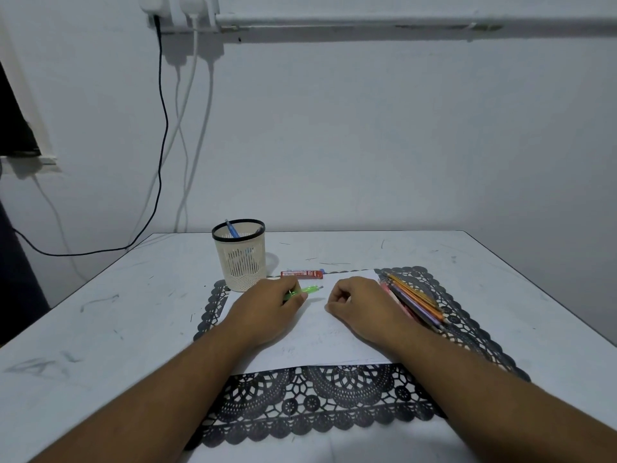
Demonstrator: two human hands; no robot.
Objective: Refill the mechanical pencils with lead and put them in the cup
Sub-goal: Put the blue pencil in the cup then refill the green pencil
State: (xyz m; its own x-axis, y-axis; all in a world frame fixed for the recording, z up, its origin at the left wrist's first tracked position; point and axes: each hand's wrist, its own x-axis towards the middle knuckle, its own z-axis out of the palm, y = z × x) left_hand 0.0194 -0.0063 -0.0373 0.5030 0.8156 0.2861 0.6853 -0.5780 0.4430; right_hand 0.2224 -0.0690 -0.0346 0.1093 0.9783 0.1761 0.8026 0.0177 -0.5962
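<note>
My left hand (pixel 267 304) grips a green mechanical pencil (pixel 309 290) low over a white sheet of paper (pixel 314 342), its metal tip pointing right. My right hand (pixel 354 304) rests beside it on the paper, fingers curled in a loose fist; nothing shows in it. A red lead case (pixel 302 274) lies just beyond both hands. The cream mesh cup (pixel 241 255) with a black rim stands at the back left and holds a blue pencil (pixel 231 228). A bundle of several coloured pencils (pixel 414 302) lies to the right of my right hand.
The paper lies on a black lace placemat (pixel 320 402) on a white table (pixel 100 329). Cables (pixel 160 128) hang down the wall at the back left from wall sockets (pixel 177 5). The table's right edge runs close to the mat.
</note>
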